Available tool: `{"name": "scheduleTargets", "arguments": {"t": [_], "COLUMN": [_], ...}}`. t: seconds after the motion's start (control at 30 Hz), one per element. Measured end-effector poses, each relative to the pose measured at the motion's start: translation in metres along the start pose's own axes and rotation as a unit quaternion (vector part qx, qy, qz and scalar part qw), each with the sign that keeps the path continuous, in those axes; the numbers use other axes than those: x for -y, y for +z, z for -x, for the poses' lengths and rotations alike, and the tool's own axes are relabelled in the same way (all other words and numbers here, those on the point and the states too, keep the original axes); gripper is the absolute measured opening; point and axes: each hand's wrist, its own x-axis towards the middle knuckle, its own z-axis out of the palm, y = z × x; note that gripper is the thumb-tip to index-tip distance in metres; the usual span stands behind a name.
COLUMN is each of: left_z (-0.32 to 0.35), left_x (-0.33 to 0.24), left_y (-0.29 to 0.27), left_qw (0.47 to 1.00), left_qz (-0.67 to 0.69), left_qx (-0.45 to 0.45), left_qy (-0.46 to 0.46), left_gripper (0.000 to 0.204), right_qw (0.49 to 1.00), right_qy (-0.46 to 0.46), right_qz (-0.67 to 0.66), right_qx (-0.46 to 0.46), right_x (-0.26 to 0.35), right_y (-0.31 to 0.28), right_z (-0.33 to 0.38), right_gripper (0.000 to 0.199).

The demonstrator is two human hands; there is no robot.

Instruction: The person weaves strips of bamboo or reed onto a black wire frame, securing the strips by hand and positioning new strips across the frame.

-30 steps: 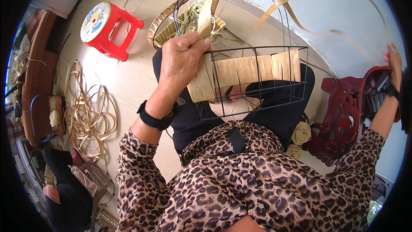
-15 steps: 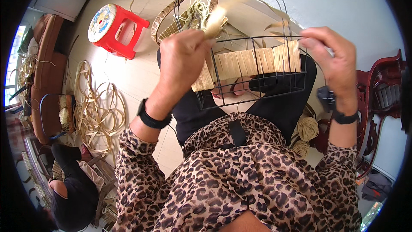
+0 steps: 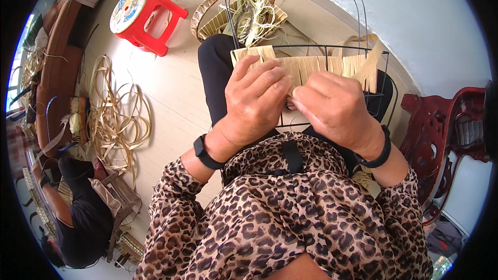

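A black wire basket frame (image 3: pixel 363 0) with a tall arched handle rests across my lap. Flat tan straw strips (image 3: pixel 306 67) wrap part of its near side. My left hand (image 3: pixel 257 93) is closed on the frame, fingers bent over the wrapped section. Right beside it, my right hand (image 3: pixel 334 103) is closed on a loose straw strip (image 3: pixel 371 65), whose free end sticks up past the knuckles on the right. The fingertips of both hands come close together at the lower part of the wrapping, and the pinch itself is partly hidden.
Beyond my knees stands a basket with a wrapped handle (image 3: pixel 199 18), holding pale strands (image 3: pixel 257 10). A red stool (image 3: pixel 150 21) is at far left, above coiled straw strips (image 3: pixel 122 119). A carved dark-red chair (image 3: pixel 430 135) stands right; another person (image 3: pixel 85 218) sits lower left.
My right hand has come in from the frame's right corner to beside my left hand. My left hand has moved down onto the wrapping; the strip's free end now shows at right.
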Motion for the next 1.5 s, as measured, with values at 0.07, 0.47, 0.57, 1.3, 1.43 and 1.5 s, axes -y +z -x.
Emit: {"name": "scheduleTargets", "arguments": {"t": [0.07, 0.47, 0.57, 1.3, 1.43, 1.5], "left_z": [-0.004, -0.025, -0.028, -0.021, -0.028, -0.027], "left_x": [0.011, 0.055, 0.051, 0.051, 0.052, 0.054], "left_y": [-0.007, -0.010, -0.008, 0.010, 0.014, 0.014], "left_qw": [0.998, 0.839, 0.848, 0.910, 0.917, 0.913], "left_qz": [0.046, 0.343, 0.340, 0.281, 0.263, 0.265], "left_qx": [0.029, 0.137, 0.129, 0.094, 0.075, 0.081], "left_qy": [0.013, -0.401, -0.385, -0.289, -0.291, -0.300], "left_gripper": [0.028, 0.016, 0.016, 0.013, 0.013, 0.015], "right_qw": [1.000, 0.994, 0.996, 0.997, 0.991, 0.991], "right_qy": [-0.015, 0.060, -0.003, -0.020, -0.032, -0.029], "right_qz": [0.018, -0.090, -0.072, 0.007, 0.082, 0.077], "right_qx": [0.021, 0.016, 0.045, 0.079, 0.100, 0.105], "right_x": [0.005, -0.003, -0.005, 0.034, 0.033, 0.030], "right_y": [-0.001, -0.035, -0.039, -0.012, 0.002, 0.010], "right_z": [0.002, -0.026, -0.028, -0.008, 0.014, 0.024], "right_gripper": [0.012, 0.011, 0.011, 0.012, 0.011, 0.015]}}
